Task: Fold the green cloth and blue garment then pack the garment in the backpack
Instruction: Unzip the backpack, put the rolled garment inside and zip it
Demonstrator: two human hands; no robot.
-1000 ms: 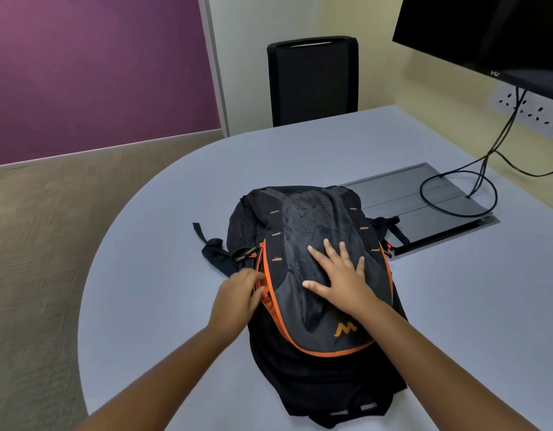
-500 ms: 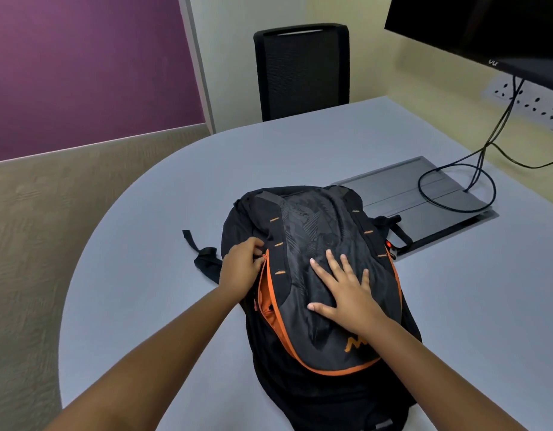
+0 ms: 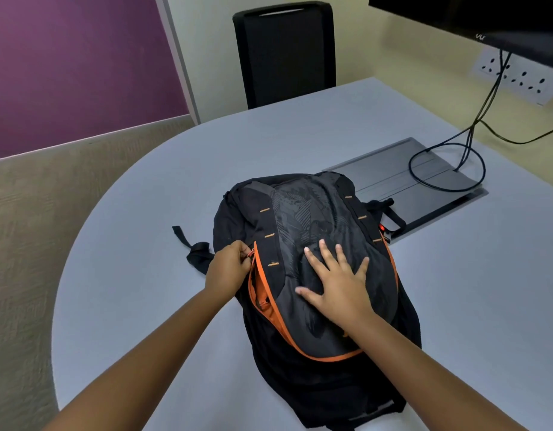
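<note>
**Desk:** Where does the bag lie against the hands?

**Photographer:** A black and grey fabric backpack with orange zip trim lies flat on a pale grey round-ended table, its front panel facing up. The right hand rests on that panel, fingers straight and spread, palm down on the grey patterned cloth. The left hand sits at the bag's left edge, fingers curled and pinching at the top end of the orange zip; the pull itself is too small to make out. Below those fingers the zip gapes a little, showing orange lining.

**Desk:** Textures, shapes?

**Photographer:** The panel is smooth woven fabric with a faint dark print, bordered by an orange curve; short orange stitches mark the black side bands. A black webbing strap trails out onto the table to the left. Beyond the bag, a flat grey metal cable hatch is set in the tabletop, with a looped black cable lying on it. A black mesh-backed chair stands at the far edge.
</note>
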